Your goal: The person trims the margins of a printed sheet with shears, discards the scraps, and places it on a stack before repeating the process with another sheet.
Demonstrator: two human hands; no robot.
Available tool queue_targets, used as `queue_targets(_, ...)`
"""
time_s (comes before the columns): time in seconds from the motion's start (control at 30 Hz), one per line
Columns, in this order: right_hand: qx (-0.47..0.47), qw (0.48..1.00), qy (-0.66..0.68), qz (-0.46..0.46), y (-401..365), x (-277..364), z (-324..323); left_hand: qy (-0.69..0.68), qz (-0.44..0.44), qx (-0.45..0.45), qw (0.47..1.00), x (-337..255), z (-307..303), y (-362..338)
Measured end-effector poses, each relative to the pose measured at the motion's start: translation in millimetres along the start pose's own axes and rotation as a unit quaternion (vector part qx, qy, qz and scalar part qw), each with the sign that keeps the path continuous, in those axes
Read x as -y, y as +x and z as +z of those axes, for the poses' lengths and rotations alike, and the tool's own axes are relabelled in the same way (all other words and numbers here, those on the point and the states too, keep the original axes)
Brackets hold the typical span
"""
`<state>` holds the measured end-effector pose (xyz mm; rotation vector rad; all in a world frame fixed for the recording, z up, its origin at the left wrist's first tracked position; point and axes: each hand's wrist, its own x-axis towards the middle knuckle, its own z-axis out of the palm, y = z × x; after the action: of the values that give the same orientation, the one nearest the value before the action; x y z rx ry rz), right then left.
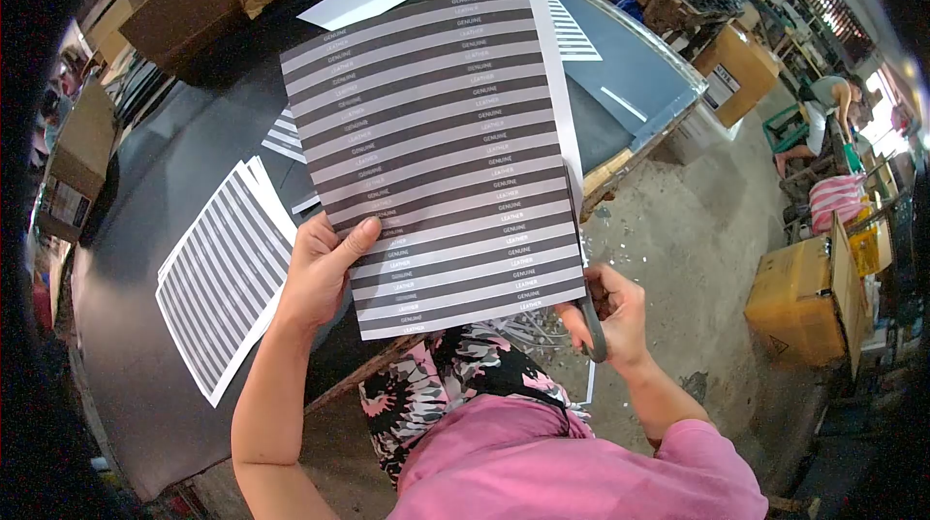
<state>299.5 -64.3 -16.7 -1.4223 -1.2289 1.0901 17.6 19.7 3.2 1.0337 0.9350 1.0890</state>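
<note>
A striped sheet (436, 161) printed with "GENUINE" and "LEATHER" is held up in front of me, tilted slightly. My left hand (325, 263) grips its lower left edge, thumb on the printed face. My right hand (610, 316) is closed on the grey handles of scissors (592, 326) at the sheet's lower right. The blades lie along the right edge, partly hidden by the paper. A white strip of paper (562, 103) shows beyond that edge. On the dark table (145, 258), a stack of striped sheets (228, 278) lies to the left.
More striped paper (572, 31) and a white sheet (358, 2) lie at the table's back. Cardboard boxes (794, 302) stand on the floor at right, where paper scraps are scattered. Another person (828, 108) bends over farther back at right.
</note>
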Motion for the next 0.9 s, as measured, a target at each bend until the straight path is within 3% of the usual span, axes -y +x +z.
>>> queue_targets(0.1, -0.005, 0.998, -0.048, -0.034, 0, -7, -2, -0.005, -0.010, 0.006, 1.000, 0, 0, 0)
queue_targets(0.17, -0.001, 1.000, -0.020, 0.008, -1, 1, -1, -0.011, 0.002, 0.006, 1.000, -1, 4, -1)
queue_targets(0.3, 0.002, 1.000, -0.010, 0.005, 0, -3, -2, 0.006, 0.039, 0.002, 0.999, 0, 9, -2)
queue_targets(0.4, 0.025, 0.998, 0.008, 0.052, 0, -7, -5, 0.012, 0.018, 0.009, 1.000, -2, 7, -2)
queue_targets(0.47, 0.053, 0.995, 0.087, 0.009, 3, -12, -6, 0.022, 0.016, 0.020, 0.999, -1, 7, -3)
queue_targets(0.57, 0.041, 0.992, 0.104, -0.051, 10, -17, -5, 0.044, 0.008, 0.037, 0.998, 1, 9, -4)
queue_targets(0.9, 0.015, 0.995, 0.074, -0.069, 22, -15, -4, 0.037, 0.021, 0.040, 0.998, 4, 10, -6)
